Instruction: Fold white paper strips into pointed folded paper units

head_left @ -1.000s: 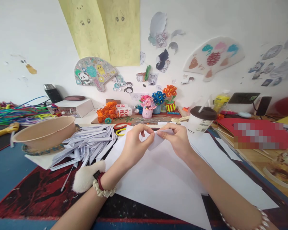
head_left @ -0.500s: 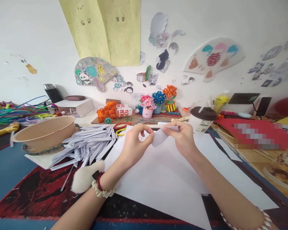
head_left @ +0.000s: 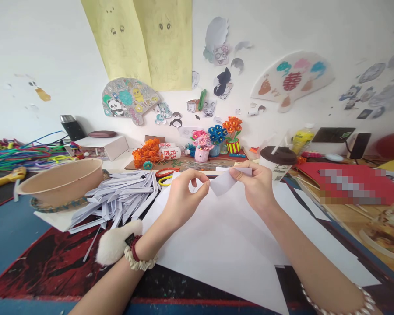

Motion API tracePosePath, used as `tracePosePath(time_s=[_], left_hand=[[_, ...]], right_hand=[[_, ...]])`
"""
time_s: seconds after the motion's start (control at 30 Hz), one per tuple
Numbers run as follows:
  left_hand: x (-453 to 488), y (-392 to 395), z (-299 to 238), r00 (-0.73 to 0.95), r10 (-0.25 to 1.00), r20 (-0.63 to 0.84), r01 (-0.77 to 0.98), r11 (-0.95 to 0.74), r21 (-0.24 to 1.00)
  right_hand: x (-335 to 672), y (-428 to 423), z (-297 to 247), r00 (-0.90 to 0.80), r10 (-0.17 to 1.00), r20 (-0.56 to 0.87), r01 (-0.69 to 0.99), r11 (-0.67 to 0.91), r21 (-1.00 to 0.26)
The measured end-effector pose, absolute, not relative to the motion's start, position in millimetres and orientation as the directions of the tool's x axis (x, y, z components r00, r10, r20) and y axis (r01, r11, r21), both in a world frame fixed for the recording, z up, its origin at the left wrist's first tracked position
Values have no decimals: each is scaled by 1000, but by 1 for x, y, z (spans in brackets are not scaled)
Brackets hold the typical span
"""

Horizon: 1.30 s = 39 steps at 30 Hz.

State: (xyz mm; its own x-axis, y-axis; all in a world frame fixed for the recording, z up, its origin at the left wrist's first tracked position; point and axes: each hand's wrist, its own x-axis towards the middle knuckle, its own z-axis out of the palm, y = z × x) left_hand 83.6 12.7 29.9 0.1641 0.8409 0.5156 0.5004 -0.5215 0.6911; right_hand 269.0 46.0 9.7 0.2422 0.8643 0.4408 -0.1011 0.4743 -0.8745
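A small piece of white paper [head_left: 223, 183] is held up over large white sheets on the desk. My right hand [head_left: 255, 181] pinches its right end between thumb and fingers. At its left corner, the thumb and forefinger of my left hand [head_left: 188, 199] are closed in a pinch, with only the very tip of the paper at them. Beneath both hands lies a large white sheet [head_left: 213, 245]. Left of it is a pile of folded white paper strips [head_left: 121, 197], close to my left hand.
A beige bowl [head_left: 59, 181] stands left of the pile. A white fluffy object [head_left: 113, 249] lies by my left wrist. Behind my right hand is a lidded drink cup [head_left: 277, 162]. Scissors [head_left: 166, 179] and pots of handmade flowers [head_left: 202, 153] stand towards the wall.
My right hand has moved slightly right and up with the small paper, which now shows more of its surface between the hands. My left hand has hardly moved.
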Motion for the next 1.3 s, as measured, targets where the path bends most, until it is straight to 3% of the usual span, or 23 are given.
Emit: tracePosePath(time_s=[0.2, 0.37, 0.57, 1.3], left_hand=[[80, 16, 28, 131, 839, 529, 496, -517, 697], [82, 15, 30, 131, 821, 556, 487, -542, 685], [84, 14, 28, 158, 829, 537, 519, -532, 669], [85, 12, 29, 192, 829, 525, 507, -542, 670]], right_hand=[[284, 53, 10, 335, 822, 461, -140, 527, -838], [266, 46, 6, 126, 857, 499, 48, 497, -866], [254, 39, 4, 11, 875, 483, 76, 481, -873], [266, 45, 7, 200, 828, 524, 24, 530, -848]])
